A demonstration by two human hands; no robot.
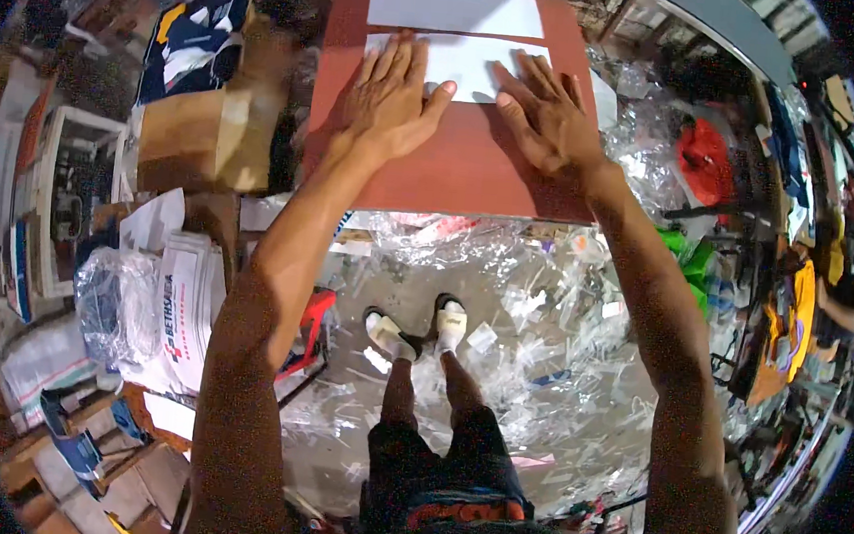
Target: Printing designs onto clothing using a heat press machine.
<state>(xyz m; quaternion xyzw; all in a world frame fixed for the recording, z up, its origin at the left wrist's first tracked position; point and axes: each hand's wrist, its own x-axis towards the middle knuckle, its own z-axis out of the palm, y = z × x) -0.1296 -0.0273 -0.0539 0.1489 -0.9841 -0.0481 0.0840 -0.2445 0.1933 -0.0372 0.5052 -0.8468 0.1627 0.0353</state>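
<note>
Resting palms-down on the near white strip (474, 58), both hands; clock hub = frame centre, 12 = top edge. Strip sits at 12 o'clock, lying crosswise on a red-brown tabletop (455, 164). Second white strip (457, 8) farther out on the same bearing, roughly parallel, narrow red gap between the two.

Left hand (390, 98): on strip's left end, fingers extended and slightly spread, thumb angled out toward 2 o'clock. Right hand (551, 121): at strip's right end, fingers fanned wider, little finger off the strip, thumb near its lower edge. Hands well apart, neither pinching anything. Can't tell how hard they press.

Surroundings: cardboard box (178, 142) at 10 o'clock, dark blue folded garments (198, 48) beyond it toward 11. Red bundle (704, 160) at 2 o'clock among clear plastic (645, 169). Green items (693, 268) and a yellow piece (802, 312) at 3 o'clock. White packages (184, 293) between 8 and 9. Sandalled feet just below the hub, clear scraps (579, 379) strewn around on the floor.
</note>
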